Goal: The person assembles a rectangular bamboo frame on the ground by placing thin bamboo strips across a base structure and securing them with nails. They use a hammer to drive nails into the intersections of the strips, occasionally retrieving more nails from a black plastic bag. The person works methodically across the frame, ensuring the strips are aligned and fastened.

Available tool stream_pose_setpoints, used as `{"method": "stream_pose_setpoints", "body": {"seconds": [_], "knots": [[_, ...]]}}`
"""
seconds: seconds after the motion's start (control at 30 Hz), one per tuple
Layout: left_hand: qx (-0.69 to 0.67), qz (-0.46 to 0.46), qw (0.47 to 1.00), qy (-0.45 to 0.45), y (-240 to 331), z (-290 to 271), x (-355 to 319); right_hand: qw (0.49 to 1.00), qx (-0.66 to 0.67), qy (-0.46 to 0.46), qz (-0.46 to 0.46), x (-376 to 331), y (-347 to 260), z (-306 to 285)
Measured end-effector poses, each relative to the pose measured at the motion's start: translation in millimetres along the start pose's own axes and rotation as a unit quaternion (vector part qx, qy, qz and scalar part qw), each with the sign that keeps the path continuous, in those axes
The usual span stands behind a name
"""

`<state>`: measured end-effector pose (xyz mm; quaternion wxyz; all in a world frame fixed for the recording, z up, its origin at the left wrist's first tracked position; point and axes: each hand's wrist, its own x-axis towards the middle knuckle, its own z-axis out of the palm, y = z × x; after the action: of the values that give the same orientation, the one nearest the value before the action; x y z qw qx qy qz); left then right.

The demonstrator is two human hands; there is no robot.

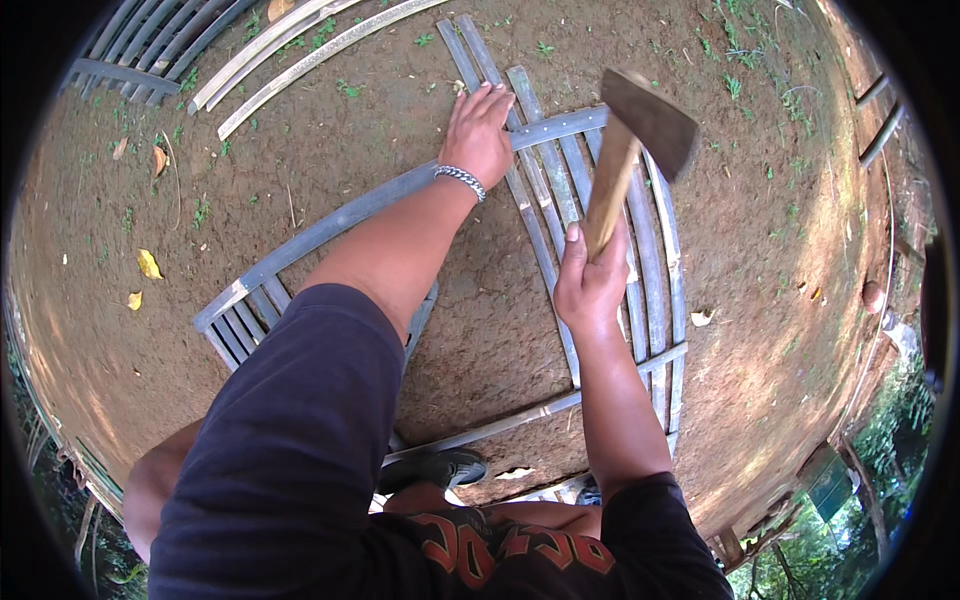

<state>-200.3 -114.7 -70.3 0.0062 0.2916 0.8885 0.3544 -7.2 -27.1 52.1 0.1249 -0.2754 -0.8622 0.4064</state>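
Right hand gripping hatchet, left hand pressing bamboo slats

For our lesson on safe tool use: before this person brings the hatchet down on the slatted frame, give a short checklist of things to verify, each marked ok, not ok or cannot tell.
1. Hatchet gripped firmly: ok, the right hand wraps the wooden handle.
2. Frame held steady: ok, the left hand presses on the grey slats at the crossbar.
3. Left hand out of the hatchet's path: not ok, it rests close beside the raised head.
4. Hatchet head tight on the handle: cannot tell.
5. Feet away from the work: ok, the dark shoe sits near the lower bar, away from the hatchet.
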Motion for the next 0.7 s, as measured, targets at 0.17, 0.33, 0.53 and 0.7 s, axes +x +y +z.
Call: {"method": "stream_pose_setpoints", "body": {"seconds": [0.17,0.33,0.53,0.7], "knots": [[-0.007,0.001,1.000,-0.001,1.9,0.5,-0.6,0.981,-0.129,-0.110,0.092,1.3,10.8,7.1],[-0.009,0.002,1.000,0.005,1.7,1.2,0.2,1.000,-0.011,0.013,0.005,0.7,10.8,6.7],[-0.013,0.003,1.000,0.006,2.3,1.6,-0.5,0.962,-0.186,-0.167,0.109,-4.9,22.6,16.9],[-0.007,0.011,1.000,0.022,0.4,1.5,3.4,0.999,-0.002,0.023,0.032,-1.6,-13.4,10.2]]}}
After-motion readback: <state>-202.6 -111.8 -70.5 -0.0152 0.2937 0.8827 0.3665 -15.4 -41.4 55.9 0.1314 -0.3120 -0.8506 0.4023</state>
